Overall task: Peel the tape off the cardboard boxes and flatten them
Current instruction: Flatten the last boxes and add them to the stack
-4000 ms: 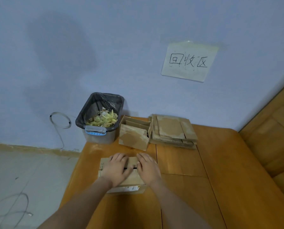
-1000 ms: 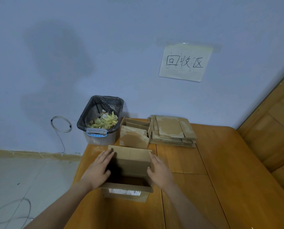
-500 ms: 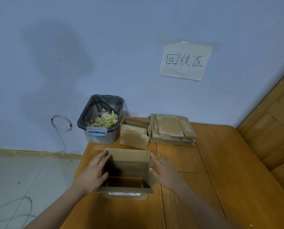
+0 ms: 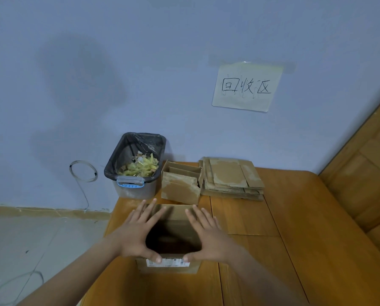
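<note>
Both hands lie flat with fingers spread: the left hand (image 4: 134, 235) on the left side and the right hand (image 4: 207, 234) on the right side of an open box (image 4: 170, 265) standing on the table (image 4: 295, 239). It looks ready to flatten. Behind, another box (image 4: 180, 188) waits beside a flattened stack (image 4: 231, 180), and a bin (image 4: 136, 164) holds scraps.

The left hand (image 4: 132, 236) and right hand (image 4: 209, 236) cover both sides of the open box (image 4: 173, 219), and its inside is too dark to see. The label (image 4: 169, 262) on its front is too small to read. Both arms run off the bottom edge. The surface (image 4: 295, 239) is cut off at the bottom.
</note>
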A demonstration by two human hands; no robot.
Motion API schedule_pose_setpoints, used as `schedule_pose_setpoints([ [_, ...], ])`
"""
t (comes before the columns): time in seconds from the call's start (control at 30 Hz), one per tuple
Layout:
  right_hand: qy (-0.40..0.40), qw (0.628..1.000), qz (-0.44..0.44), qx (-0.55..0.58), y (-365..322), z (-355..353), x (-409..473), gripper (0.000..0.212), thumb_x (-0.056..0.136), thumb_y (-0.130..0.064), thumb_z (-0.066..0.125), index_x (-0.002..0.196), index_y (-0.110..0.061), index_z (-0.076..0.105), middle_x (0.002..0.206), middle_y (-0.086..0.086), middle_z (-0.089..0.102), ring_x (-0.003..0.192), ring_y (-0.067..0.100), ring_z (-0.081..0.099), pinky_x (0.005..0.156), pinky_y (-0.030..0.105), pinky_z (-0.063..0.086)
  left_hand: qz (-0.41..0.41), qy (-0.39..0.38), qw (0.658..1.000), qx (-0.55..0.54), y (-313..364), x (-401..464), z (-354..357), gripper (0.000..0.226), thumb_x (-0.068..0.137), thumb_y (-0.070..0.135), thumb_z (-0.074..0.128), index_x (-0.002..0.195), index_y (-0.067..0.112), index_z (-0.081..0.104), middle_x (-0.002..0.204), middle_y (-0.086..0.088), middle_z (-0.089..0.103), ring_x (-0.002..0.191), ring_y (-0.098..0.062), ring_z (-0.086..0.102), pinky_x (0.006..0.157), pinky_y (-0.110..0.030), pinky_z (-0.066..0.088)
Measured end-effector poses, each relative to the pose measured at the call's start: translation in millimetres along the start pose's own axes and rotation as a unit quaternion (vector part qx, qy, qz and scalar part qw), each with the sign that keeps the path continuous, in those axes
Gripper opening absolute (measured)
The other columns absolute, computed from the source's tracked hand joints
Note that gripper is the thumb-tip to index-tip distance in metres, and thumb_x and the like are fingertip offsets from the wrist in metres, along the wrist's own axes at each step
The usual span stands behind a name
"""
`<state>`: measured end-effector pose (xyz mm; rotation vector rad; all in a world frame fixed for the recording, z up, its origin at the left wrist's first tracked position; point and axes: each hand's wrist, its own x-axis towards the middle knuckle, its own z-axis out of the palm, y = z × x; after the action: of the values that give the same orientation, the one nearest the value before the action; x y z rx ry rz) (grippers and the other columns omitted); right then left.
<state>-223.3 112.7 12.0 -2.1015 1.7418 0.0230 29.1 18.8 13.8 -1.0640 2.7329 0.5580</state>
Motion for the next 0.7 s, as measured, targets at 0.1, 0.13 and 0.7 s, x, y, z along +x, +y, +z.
schedule_pose_setpoints([
  [0.1,-0.034,0.999,-0.013,-0.029,-4.8,3.1,16.2,0.124,0.069,-0.073,0.063,0.128,-0.049,-0.043,0.142,-0.012,-0.049,0.132,0.016,-0.043,0.106,0.045,-0.02,0.011,-0.077,0.996,0.049,5.2,16.8,-7.4,0.136,0.055,0.088,0.06,0.136,0.045,-0.039,0.141,-0.002,-0.051,0.129,-0.033,-0.047,0.111,-0.053,-0.022],
  [0.13,-0.044,0.999,-0.009,-0.031,-4.9,2.9,20.7,0.125,0.069,-0.072,0.065,0.127,-0.049,-0.043,0.141,-0.011,-0.051,0.131,0.017,-0.044,0.106,0.047,-0.021,0.007,-0.097,0.993,0.064,5.3,20.9,-9.7,0.136,0.056,0.086,0.064,0.139,0.044,-0.036,0.141,-0.003,-0.05,0.129,-0.034,-0.047,0.11,-0.054,-0.024],
  [0.7,0.025,0.994,-0.013,-0.11,8.1,1.0,50.8,0.091,0.083,-0.074,0.035,0.152,-0.032,-0.008,0.158,0.005,-0.023,0.142,0.021,-0.029,0.109,0.047,-0.023,0.011,0.046,0.99,0.132,-5.1,32.0,0.1,0.099,0.072,0.074,0.044,0.154,0.032,0.008,0.154,0.002,0.014,0.141,-0.023,0.011,0.117,-0.042,0.014],
])
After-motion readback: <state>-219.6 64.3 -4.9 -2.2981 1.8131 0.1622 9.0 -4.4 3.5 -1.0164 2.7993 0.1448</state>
